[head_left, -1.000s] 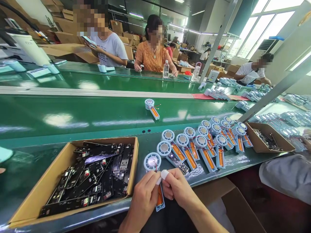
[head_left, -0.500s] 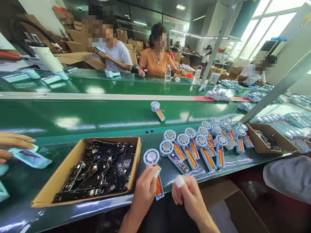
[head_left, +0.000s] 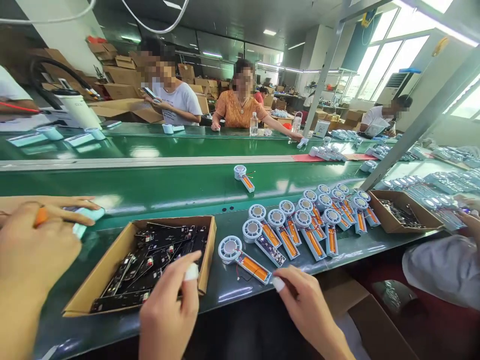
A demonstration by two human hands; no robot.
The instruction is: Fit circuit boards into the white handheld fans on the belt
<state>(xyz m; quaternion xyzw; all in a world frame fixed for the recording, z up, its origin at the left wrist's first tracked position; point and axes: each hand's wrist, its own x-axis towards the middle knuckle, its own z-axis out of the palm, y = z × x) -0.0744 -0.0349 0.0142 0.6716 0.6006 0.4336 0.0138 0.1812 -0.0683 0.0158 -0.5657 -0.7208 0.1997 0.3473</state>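
Note:
A light-blue handheld fan body (head_left: 253, 267) lies in front of me, its round head to the left and its open handle showing an orange strip and thin loose wires. My right hand (head_left: 305, 302) has its thumb and forefinger closed at the handle's lower end; the thumb wears a white cover. My left hand (head_left: 170, 302) is over the near right part of a cardboard box (head_left: 212, 250) of black circuit boards (head_left: 157, 255). Its forefinger stretches out and its white-covered thumb stands apart, with nothing visible between them.
Several fan bodies (head_left: 300, 225) lie to the right, one with a circuit board (head_left: 272, 250) in its handle. Another fan body (head_left: 243, 177) sits on the green belt (head_left: 180, 182). A co-worker's hands (head_left: 41, 245) work at the left. A second box (head_left: 408, 225) stands right.
My left hand has left the fan body and moved left to the box. The fan body's handle has swung right, towards my right hand. A co-worker's hands have come further in from the left.

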